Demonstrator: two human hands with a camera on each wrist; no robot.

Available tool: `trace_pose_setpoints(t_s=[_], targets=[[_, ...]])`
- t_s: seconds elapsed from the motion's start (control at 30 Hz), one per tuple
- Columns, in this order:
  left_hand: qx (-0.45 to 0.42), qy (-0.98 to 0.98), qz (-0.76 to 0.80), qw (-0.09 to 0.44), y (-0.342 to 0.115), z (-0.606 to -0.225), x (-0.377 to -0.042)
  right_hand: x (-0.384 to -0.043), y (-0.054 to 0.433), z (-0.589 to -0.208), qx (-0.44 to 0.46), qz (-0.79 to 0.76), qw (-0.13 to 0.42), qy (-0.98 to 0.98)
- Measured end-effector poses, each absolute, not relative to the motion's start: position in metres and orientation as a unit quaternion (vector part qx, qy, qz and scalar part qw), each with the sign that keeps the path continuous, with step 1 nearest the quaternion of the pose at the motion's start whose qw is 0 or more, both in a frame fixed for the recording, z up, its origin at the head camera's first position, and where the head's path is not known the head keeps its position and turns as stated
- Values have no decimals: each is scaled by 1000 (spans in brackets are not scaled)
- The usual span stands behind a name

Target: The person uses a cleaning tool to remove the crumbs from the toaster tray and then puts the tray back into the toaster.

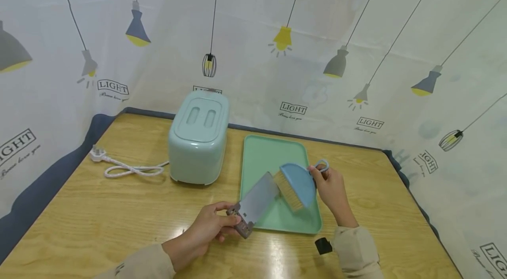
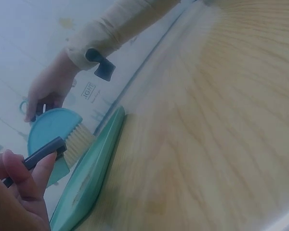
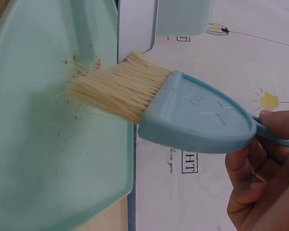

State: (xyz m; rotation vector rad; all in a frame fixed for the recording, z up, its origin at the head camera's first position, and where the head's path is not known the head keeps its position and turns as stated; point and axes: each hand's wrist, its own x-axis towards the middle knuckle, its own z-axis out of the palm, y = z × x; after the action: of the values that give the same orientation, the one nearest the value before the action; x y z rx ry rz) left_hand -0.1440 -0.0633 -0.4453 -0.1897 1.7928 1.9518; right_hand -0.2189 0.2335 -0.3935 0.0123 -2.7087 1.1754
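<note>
Head view: left hand (image 1: pixel 210 228) pinches the near end of a metal plate (image 1: pixel 258 200), which slants over the green tray (image 1: pixel 277 149) ahead; right hand (image 1: pixel 333 189) grips the blue brush (image 1: pixel 299 182) by its handle, bristles beside the plate's far end. Left wrist: thumb and fingers closed on the plate's dark end; steady, low tilt advisable. Right wrist: crumbs (image 3: pixel 98 63) on the tray, beyond the right hand; short, light strokes away from the left should limit scatter.

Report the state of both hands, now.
Left hand: closed, holding the flat grey tray by its near end.
Right hand: closed, holding the blue brush by its handle.
</note>
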Motion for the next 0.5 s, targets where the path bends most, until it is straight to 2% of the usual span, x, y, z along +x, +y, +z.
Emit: trace_pose_setpoints(t_s=[0.5], targets=[[-64,655,720,220,-61,-442,-146,-209,234,-385,32,357,90,-929]])
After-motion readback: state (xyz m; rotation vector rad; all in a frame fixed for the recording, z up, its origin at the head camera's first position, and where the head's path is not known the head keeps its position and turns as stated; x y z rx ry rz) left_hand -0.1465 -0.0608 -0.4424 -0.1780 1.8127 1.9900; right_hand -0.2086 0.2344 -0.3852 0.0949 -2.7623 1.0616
